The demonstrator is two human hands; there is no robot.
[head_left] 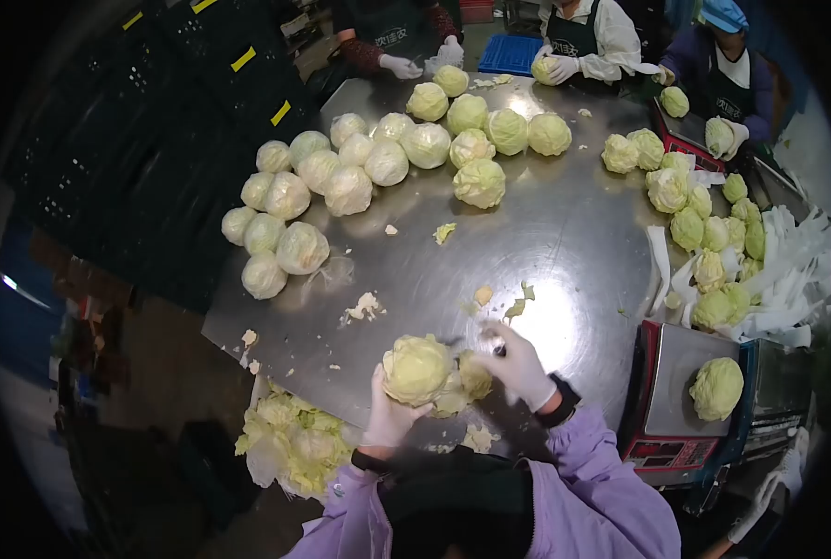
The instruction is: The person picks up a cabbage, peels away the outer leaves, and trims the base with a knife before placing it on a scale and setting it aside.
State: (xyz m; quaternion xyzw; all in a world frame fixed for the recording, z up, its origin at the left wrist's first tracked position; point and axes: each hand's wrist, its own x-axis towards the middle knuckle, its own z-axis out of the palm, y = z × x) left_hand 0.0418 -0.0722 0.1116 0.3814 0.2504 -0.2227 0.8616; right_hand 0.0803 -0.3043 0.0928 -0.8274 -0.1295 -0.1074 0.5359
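Left hand (pixel 392 415) grips cabbage (pixel 415 370). Beyond the grip: cabbages (pixel 426 145) on the table (pixel 415 256). Right of it: right hand (pixel 520 368), then scale (pixel 667 396) bearing another cabbage (pixel 716 389). Left, nearer: leaf heap (pixel 294 436).

The left grip (pixel 390 419) cups upward while the right grip (pixel 520 370) curls inward.

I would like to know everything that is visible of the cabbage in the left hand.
The cabbage is a round, pale yellow-green head with layered, slightly wrinkled leaves, and looks unwrapped. The white-gloved left hand holds it from its left and below, hiding part of its lower side, near the close edge of the metal table. More cabbage is close on its right. The right hand holds a dark-handled tool beside it; blur hides whether the tool touches it.
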